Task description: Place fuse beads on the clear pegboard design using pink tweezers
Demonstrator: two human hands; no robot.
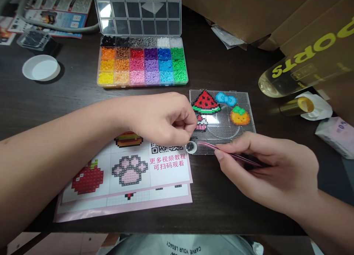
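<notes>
My left hand (171,118) is closed, pinching a small round white cup (191,147) with black beads inside. It reaches over the pattern sheets (168,175). My right hand (271,170) grips pink tweezers (235,156), their tips pointing left, just right of the cup. Beneath both lies a clear pegboard (221,142) with bead designs on it: a watermelon slice (206,102), a blue bow (226,98), an orange fruit with a green top (240,116), and a pink and white design (201,123) partly hidden by my left hand.
A divided bead box (142,61) stands at the back with its clear lid raised. A white round lid (41,68) and a small clear container (35,39) lie at the left. A yellowish bottle (304,59) and a tissue pack (336,135) are on the right.
</notes>
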